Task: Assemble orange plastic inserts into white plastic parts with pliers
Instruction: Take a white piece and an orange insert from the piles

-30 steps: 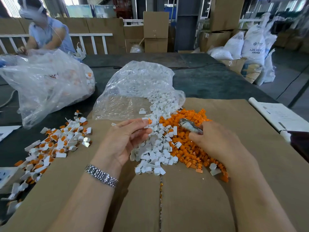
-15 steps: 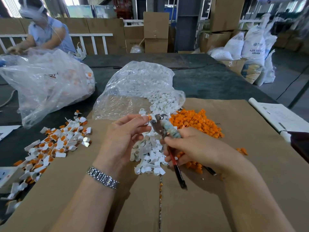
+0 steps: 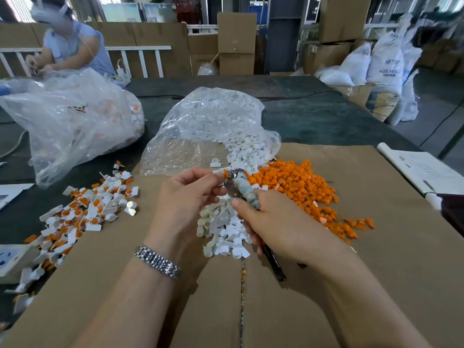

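left hand (image 3: 187, 197) pinching white part with orange insert (image 3: 224, 175) at fingertips, right hand (image 3: 273, 222) gripping pliers (image 3: 238, 188), tips touching insert, above white parts pile (image 3: 223, 227) on cardboard-covered worktop (image 3: 376, 272)

**Plastic, card and metal under your hands**

You work on matt brown cardboard (image 3: 376, 247), its surface dull and slightly fibrous. The white parts (image 3: 223, 229) and orange inserts (image 3: 298, 187) look like smooth, hard plastic. Your pliers (image 3: 238, 189) show dull grey metal at the head, with cloth-like wrapping below. The clear bag (image 3: 200, 126) is glossy, crinkled film. Your wristband (image 3: 157, 261) is shiny linked metal.
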